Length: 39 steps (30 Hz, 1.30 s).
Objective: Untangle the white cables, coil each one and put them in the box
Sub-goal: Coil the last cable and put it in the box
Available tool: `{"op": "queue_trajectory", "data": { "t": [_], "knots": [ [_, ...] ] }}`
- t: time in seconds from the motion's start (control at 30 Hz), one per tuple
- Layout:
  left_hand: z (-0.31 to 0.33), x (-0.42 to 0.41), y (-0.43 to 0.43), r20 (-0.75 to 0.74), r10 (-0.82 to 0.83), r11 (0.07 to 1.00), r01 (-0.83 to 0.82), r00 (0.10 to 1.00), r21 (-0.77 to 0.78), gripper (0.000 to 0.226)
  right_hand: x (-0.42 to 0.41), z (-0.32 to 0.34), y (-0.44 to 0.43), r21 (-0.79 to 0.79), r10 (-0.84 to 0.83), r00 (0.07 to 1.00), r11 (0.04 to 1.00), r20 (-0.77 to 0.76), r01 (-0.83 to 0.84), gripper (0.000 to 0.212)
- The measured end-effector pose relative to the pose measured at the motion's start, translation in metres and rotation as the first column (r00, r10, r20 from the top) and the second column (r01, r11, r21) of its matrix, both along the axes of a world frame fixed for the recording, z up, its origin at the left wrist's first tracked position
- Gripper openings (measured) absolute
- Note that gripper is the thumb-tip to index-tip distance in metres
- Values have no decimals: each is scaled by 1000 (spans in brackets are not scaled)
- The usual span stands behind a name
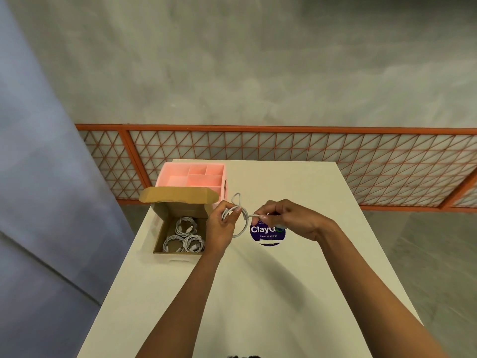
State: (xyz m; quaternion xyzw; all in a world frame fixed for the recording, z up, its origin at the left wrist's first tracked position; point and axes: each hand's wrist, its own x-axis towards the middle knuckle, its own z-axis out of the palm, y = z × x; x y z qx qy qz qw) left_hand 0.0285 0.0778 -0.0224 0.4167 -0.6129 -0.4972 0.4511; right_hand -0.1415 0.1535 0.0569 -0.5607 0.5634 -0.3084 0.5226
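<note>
1. The left hand [219, 228] held a partly wound thin white cable [245, 218] in the air just above the cream tabletop [284, 280]. Its grip was curled round the gathered loops. The right hand [286, 217] pinched the free tail in a narrow grip between thumb and fingertips.
2. The step in hand looked like finishing this coil. To do it well, the left grip would need to hold the loops stacked and even. The right would need to feed the tail round without twist, so that no loop sprang open.
3. A small loop stood up above the left fingers. Folding it in, or wrapping the tail across the bundle, seemed wise before any release.
4. The open brown cardboard box [185, 209] stood just to the left of the left hand, with its lid flap raised at the back. The carry to it would likely be short.
5. Cables counted: one in the hands and three coiled white cables [184, 226] lying in the box, four in view altogether.
6. Other things counted: one box, one pink plastic divided tray [165, 174] just behind it, and one round purple sticker [268, 235] on the tabletop below the right hand.
</note>
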Motion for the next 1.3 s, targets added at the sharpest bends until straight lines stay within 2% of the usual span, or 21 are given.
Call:
{"op": "queue_trajectory", "data": {
  "t": [0.13, 0.23, 0.37, 0.53, 0.63, 0.7, 0.77, 0.9, 0.97, 1.03, 1.1, 1.3],
  "knots": [
    [2, -4, -3, 13, 5, 1000, -5, 1000, 0, 14, 3, 0, 3, -127, 15, 998, 992, 63, -7, 21],
    [3, -7, -8, 38, 30, 1000, -30, 999, 6, 14, 9, -10, 3, -163, -71, 988, 982, 135, 93, 26],
    [5, -11, -4, 108, 61, 998, -59, 992, -25, 15, 14, -22, -2, -110, -170, 969, 975, 178, 192, 29],
    [-5, -18, 0, 219, 139, 989, -124, 966, -84, 17, 25, -24, -8, -55, -299, 953, 952, 57, 302, 37],
    [-14, -11, -8, 210, 188, 982, -188, 959, -24, 25, 23, -22, -10, -6, -308, 949, 951, 71, 309, 40],
    [-20, -4, -12, 211, 156, 988, -156, 965, -20, 28, 21, -18, -10, 42, -329, 937, 944, 116, 326, 42],
    [-22, -1, -11, 200, 121, 993, -119, 972, -22, 28, 20, -13, -10, 59, -352, 935, 935, 36, 350, 45],
    [-20, -3, -8, 98, 35, 999, -33, 995, -29, 19, 23, -14, -13, 12, -342, 893, 933, -292, 361, 47],
    [-19, -5, -8, 70, 10, 1000, -9, 997, -23, 18, 24, -16, -16, -19, -273, 842, 954, -465, 299, 34],
    [-21, -6, -9, 68, 16, 1000, -15, 998, -21, 20, 27, -18, -18, -49, -238, 789, 965, -566, 256, 22],
    [-23, -5, -10, 67, 26, 999, -24, 997, -27, 20, 33, -19, -20, -82, -234, 798, 970, -555, 227, 18],
    [-32, 1, -12, 79, 57, 998, -55, 995, -39, 24, 38, -12, -13, -181, -145, 914, 980, -380, 81, 16]
  ]
}}
